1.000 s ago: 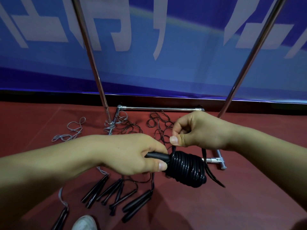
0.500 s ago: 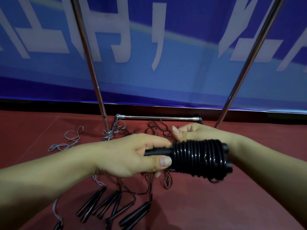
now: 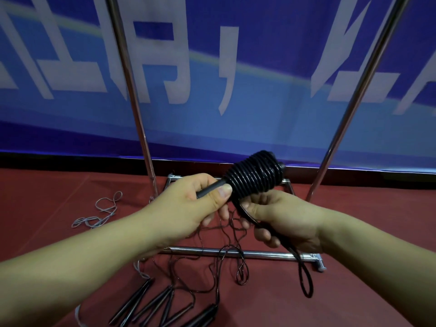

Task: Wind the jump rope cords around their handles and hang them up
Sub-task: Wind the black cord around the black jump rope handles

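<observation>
Red floor [image 3: 354,303] and rack base [image 3: 236,253] lie below; the wound bundle [image 3: 254,177], now tilted upward, is clenched by the left hand [image 3: 188,208], its tail loop [image 3: 305,283] pinched by the right hand [image 3: 283,220], above loose handles [image 3: 151,305].

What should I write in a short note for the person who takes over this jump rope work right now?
Left hand: grips the bare end of the handles.
Right hand: holds the loose cord tail, which hangs in a loop.
Wound cord: many black turns round the handles, held up above the rack's base bar.
Done: this rope is nearly wound.
Left: secure the tail, hang it up, then wind the unwound ropes on the floor.
</observation>
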`<state>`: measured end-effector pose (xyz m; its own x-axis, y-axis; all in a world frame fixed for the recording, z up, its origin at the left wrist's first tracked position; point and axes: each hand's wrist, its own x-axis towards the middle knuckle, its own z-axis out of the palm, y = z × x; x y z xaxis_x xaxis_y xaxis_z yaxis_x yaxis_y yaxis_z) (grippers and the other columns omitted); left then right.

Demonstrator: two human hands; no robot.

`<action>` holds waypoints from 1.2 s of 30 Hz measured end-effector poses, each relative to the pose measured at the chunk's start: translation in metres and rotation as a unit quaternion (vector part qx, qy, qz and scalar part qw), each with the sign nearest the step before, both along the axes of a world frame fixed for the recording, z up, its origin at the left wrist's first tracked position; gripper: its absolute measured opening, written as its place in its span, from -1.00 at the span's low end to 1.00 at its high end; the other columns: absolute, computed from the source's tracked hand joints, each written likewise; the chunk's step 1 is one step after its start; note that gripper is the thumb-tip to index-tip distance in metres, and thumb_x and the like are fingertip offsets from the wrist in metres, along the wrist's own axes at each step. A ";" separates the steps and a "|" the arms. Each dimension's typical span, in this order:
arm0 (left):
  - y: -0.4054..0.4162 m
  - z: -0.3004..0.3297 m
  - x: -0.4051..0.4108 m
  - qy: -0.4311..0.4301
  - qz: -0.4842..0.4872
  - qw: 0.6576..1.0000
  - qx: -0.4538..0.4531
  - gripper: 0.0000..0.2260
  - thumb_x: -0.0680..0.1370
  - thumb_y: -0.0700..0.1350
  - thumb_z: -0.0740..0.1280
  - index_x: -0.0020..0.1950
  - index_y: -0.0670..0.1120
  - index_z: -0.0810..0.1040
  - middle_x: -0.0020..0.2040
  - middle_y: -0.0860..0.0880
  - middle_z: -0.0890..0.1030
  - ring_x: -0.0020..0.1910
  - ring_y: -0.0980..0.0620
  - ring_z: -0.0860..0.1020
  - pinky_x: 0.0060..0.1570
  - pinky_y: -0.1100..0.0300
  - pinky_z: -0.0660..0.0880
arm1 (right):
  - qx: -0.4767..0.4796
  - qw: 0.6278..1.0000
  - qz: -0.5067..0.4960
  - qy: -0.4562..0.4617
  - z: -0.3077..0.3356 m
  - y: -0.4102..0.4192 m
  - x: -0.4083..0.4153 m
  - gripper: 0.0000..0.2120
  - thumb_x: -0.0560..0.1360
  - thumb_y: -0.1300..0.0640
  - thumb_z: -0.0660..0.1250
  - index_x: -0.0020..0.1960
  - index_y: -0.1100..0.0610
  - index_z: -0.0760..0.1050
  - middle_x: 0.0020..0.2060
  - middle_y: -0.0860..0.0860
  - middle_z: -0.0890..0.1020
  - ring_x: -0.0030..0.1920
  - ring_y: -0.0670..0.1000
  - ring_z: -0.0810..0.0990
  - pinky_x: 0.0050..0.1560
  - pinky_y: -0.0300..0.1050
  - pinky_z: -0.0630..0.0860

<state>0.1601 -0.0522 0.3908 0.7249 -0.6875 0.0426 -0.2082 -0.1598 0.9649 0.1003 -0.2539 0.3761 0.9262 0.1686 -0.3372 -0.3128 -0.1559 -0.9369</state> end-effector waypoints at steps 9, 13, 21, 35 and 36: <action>-0.006 -0.014 0.013 0.004 0.106 0.994 0.001 -0.77 0.63 0.00 0.30 -0.07 -0.16 0.51 -0.36 0.01 0.62 -0.45 0.10 0.39 -0.37 0.16 0.35 | -0.136 0.986 -0.045 -0.081 0.005 0.015 -0.004 -0.61 0.65 -0.07 0.19 -0.06 0.24 0.55 -0.31 0.14 0.53 -0.48 -0.04 0.34 -0.48 -0.19 0.26; -0.010 -0.016 0.022 0.002 0.139 0.990 0.023 -0.75 0.64 0.03 0.29 -0.06 -0.16 0.52 -0.43 0.05 0.59 -0.49 0.12 0.38 -0.47 0.26 0.32 | -0.150 0.981 -0.069 -0.100 0.015 0.018 -0.009 -0.68 0.62 -0.05 0.27 -0.24 0.08 0.51 -0.45 -0.08 0.43 -0.48 -0.13 0.33 -0.47 -0.29 0.27; -0.019 -0.008 0.033 -0.058 0.149 0.984 0.082 -0.80 0.60 0.06 0.36 -0.08 -0.05 0.50 -0.31 0.01 0.67 -0.48 0.12 0.44 -0.42 0.20 0.35 | -0.128 0.975 -0.164 -0.072 0.029 0.024 -0.005 -0.70 0.58 -0.03 0.35 -0.30 0.05 0.52 -0.40 0.03 0.43 -0.35 0.03 0.36 -0.31 -0.04 0.31; 0.032 0.025 0.026 -0.097 0.235 0.947 0.197 -0.79 0.46 0.09 0.52 -0.17 -0.04 0.63 -0.24 -0.05 0.71 -0.20 -0.04 0.65 -0.15 0.03 0.55 | -0.151 0.980 -0.092 -0.088 0.069 0.031 -0.008 -0.66 0.55 -0.13 0.35 -0.31 0.03 0.44 -0.42 -0.01 0.41 -0.36 0.00 0.35 -0.26 -0.06 0.34; 0.033 0.026 0.022 -0.096 0.234 0.946 0.201 -0.79 0.47 0.08 0.51 -0.17 -0.04 0.63 -0.24 -0.05 0.71 -0.20 -0.03 0.65 -0.15 0.04 0.55 | -0.155 0.980 -0.082 -0.091 0.072 0.031 -0.009 -0.68 0.56 -0.11 0.35 -0.30 0.03 0.46 -0.42 0.00 0.41 -0.36 0.00 0.35 -0.27 -0.07 0.33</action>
<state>0.1823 -0.0188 0.4168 0.9592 -0.2827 0.0079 -0.1903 -0.6245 0.7575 0.0914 -0.2229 0.4485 0.9819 -0.0721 -0.1750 -0.1892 -0.4042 -0.8949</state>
